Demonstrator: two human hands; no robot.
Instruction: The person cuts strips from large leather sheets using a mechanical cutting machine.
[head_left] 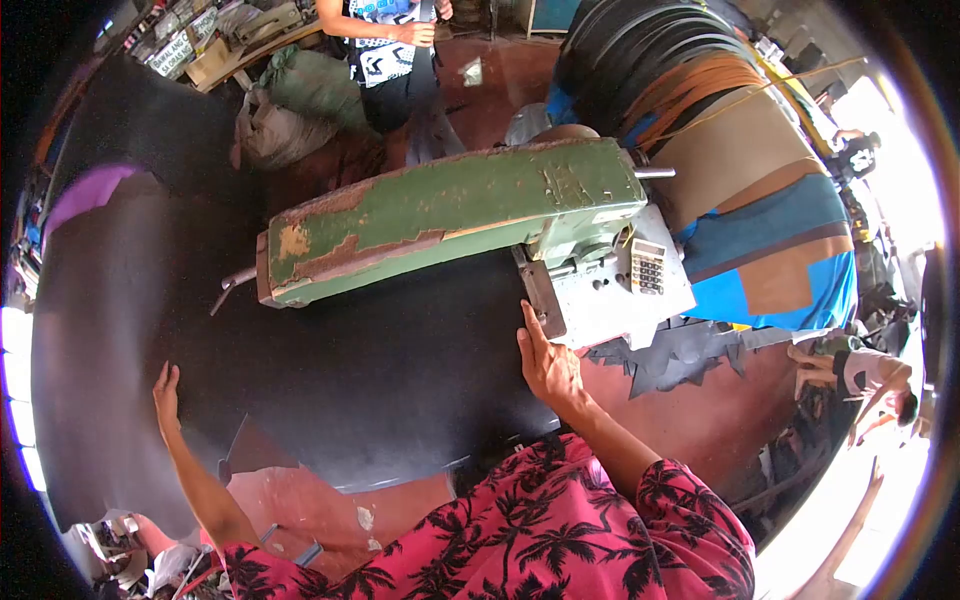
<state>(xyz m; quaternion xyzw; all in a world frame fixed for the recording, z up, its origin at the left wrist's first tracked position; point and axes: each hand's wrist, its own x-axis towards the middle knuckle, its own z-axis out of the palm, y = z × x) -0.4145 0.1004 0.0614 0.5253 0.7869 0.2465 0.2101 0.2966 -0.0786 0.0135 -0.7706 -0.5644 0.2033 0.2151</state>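
A wide black sheet (400, 370), looking like leather or rubber, spreads beneath a green machine (450, 205) with a long arm and peeling paint. My left hand (168, 400) lies on the sheet at the left, fingers stretched out and holding nothing. At the machine's head, my right hand (550, 368) has its index finger extended to the edge of a dark metal plate (543, 300). Its other fingers are partly bent, with nothing visible in them. A calculator (648, 268) rests on the white metal table (600, 310) beside that plate.
Stacked black and brown sheets (700, 90) are draped at the upper right, over blue cloth (790, 290). Dark scraps (665, 360) lie on the red floor. Full sacks (285, 130) stand beyond the machine near a standing person (385, 50). Another person (870, 380) is at the right.
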